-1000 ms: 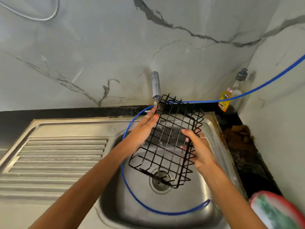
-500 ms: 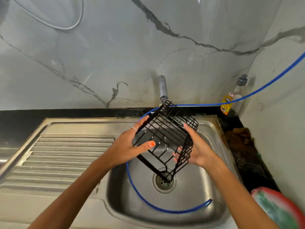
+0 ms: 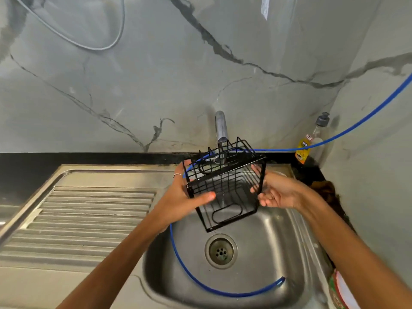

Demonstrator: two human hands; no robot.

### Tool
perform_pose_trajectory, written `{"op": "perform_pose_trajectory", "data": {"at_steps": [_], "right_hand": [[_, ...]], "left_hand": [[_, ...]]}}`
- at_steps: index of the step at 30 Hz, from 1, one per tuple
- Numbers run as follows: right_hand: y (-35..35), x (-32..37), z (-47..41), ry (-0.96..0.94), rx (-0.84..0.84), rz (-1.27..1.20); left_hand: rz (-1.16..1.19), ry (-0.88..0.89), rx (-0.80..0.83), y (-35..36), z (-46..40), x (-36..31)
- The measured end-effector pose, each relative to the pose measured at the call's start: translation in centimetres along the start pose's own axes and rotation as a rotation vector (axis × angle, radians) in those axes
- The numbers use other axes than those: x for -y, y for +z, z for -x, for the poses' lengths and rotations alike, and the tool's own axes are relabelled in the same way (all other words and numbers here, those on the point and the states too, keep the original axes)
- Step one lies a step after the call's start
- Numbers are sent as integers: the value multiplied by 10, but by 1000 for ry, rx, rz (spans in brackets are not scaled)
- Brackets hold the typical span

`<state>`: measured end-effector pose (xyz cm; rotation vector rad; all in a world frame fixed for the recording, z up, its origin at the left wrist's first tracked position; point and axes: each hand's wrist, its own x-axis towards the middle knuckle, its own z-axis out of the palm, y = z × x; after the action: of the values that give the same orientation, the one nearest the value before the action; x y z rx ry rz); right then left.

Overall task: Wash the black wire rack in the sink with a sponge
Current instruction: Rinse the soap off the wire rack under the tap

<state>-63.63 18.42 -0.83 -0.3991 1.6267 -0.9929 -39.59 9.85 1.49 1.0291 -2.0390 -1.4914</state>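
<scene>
The black wire rack (image 3: 225, 186) is held tilted between both hands, under the tap (image 3: 220, 128), over the sink (image 3: 267, 253), probably for rinsing. It is gripped by the left hand (image 3: 185, 197), thumb curled across its front; the right hand (image 3: 276, 192) is pressed against its side, fingers fairly straight.

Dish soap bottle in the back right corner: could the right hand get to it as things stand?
Probably yes. The dish soap bottle stands uncovered beyond the right hand; only the blue hose crosses it. But that hand supports the black wire rack.
</scene>
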Motion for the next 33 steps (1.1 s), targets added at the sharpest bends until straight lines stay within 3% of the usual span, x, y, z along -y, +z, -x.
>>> {"op": "perform_pose_trajectory", "data": {"at_steps": [2, 5, 11, 18, 24, 27, 30, 33], "right_hand": [[9, -4, -4, 64, 32, 51], [18, -10, -14, 175, 110, 163], [15, -26, -31, 211, 120, 297], [11, -48, -26, -27, -68, 317], [25, -82, -20, -255, -32, 302], [30, -82, -27, -274, -102, 73], [29, -77, -26, -240, -144, 2], [28, -76, -23, -195, -177, -18]], "left_hand": [[-11, -44, -173, 7, -11, 2], [-11, -141, -289, 11, -30, 3], [-205, -320, -138, 7, -61, 4], [-59, -553, -77, 1, -97, 13], [5, -698, -51, -5, -112, 14], [-31, -722, -7, -6, -116, 16], [-120, -708, -6, -2, -117, 16], [-318, -537, -76, 6, -117, 18]]}}
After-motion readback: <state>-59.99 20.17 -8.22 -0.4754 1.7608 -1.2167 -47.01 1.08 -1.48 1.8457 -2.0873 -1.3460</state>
